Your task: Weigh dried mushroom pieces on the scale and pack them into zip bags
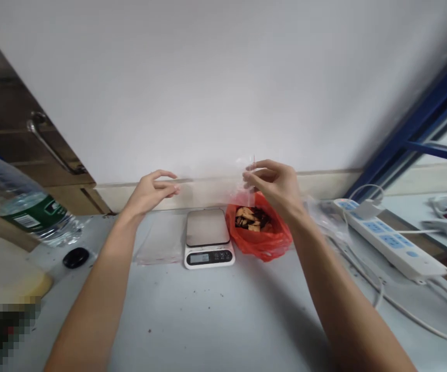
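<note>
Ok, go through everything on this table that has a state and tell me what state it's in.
Clear bag: held up in the air, blurred.
Right hand: pinching the bag's edge.
Left hand: fingers pinched at the other edge; grip unclear.
Scale: platform bare, display on.
Red bag: open, dried pieces inside.
Power strip: one plug in.
Water bottle: lying on its side.

Small weighing and packing workroom, shown by digital scale [209,238] set on grey worktable [215,320], white power strip [389,240] laid alongside, bare white wall [223,77] behind, blue-framed window [436,111] at right
</note>
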